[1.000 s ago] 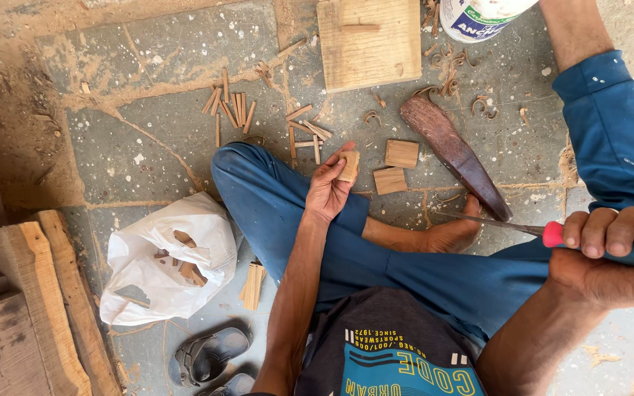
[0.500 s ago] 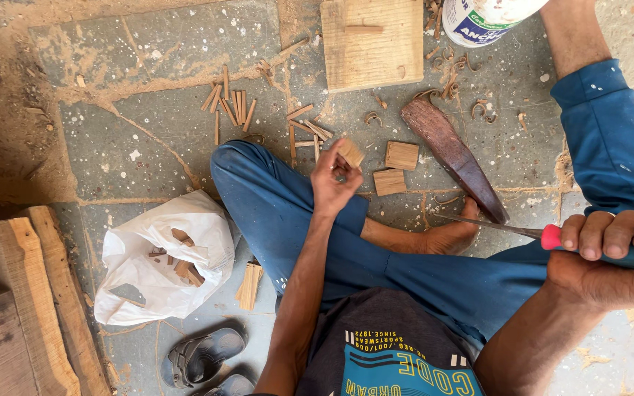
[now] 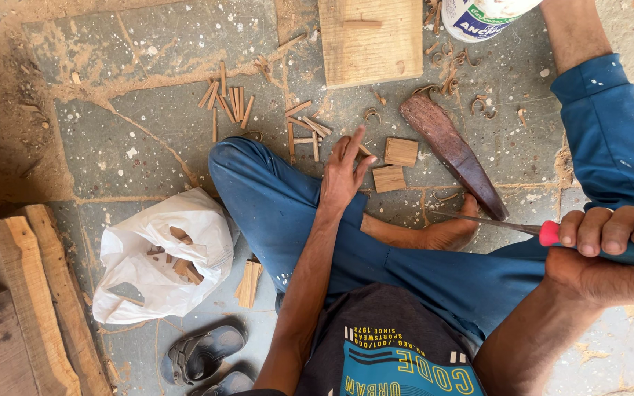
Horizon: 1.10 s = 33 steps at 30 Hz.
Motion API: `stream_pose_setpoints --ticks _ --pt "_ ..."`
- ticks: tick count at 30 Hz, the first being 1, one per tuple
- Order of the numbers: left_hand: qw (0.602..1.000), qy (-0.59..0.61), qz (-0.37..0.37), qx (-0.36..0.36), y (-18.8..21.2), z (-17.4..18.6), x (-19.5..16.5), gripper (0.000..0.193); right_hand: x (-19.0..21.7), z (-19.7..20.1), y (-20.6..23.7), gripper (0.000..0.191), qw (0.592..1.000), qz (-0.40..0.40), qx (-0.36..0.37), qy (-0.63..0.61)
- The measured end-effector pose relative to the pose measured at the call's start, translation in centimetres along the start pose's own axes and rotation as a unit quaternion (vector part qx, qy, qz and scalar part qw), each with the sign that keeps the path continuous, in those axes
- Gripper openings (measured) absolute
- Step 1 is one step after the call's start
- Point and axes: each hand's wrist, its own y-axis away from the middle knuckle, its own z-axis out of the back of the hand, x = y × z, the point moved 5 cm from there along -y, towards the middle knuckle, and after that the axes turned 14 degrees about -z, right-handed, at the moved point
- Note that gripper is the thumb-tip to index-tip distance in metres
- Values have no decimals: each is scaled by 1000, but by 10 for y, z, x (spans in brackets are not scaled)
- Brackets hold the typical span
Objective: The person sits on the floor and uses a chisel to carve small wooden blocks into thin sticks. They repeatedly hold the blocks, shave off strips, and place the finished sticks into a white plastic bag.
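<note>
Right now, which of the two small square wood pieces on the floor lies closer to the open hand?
The lower square block, just right of the left hand. The upper square block sits farther up and right, nearer the dark wooden club.

White plastic bag [image 3: 163, 257] of wood scraps, sandals [image 3: 203, 352], planks [image 3: 31, 293] — all left.

The white tub [image 3: 482, 15] is cut off by the top edge; the sandals [image 3: 207, 359] run past the bottom; the chisel [image 3: 552, 233] handle is mostly hidden inside the right hand [image 3: 610, 253].
</note>
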Motion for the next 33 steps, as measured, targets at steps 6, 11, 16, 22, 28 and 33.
stream_pose_setpoints --ticks 6,11,16,22,28,33 --pt "998 53 22 -1 11 2 -1 58 0 -7 2 27 1000 3 -6 4" --pt "998 24 -2 65 26 2 0 59 -4 -13 -2 25 1000 5 -10 -8" --pt "988 -75 -6 132 31 -1 3 37 -6 -23 -4 23 1000 -18 3 -8" --pt "943 -145 -178 241 14 -15 -11 103 -4 -34 -6 23 1000 -18 -12 -4" --pt "913 -104 -206 335 1 -9 -2 86 -6 -43 -9 23 999 -3 -37 10" --pt "932 -54 -173 314 -8 15 10 70 -14 -60 -18 22 999 -5 -35 4"
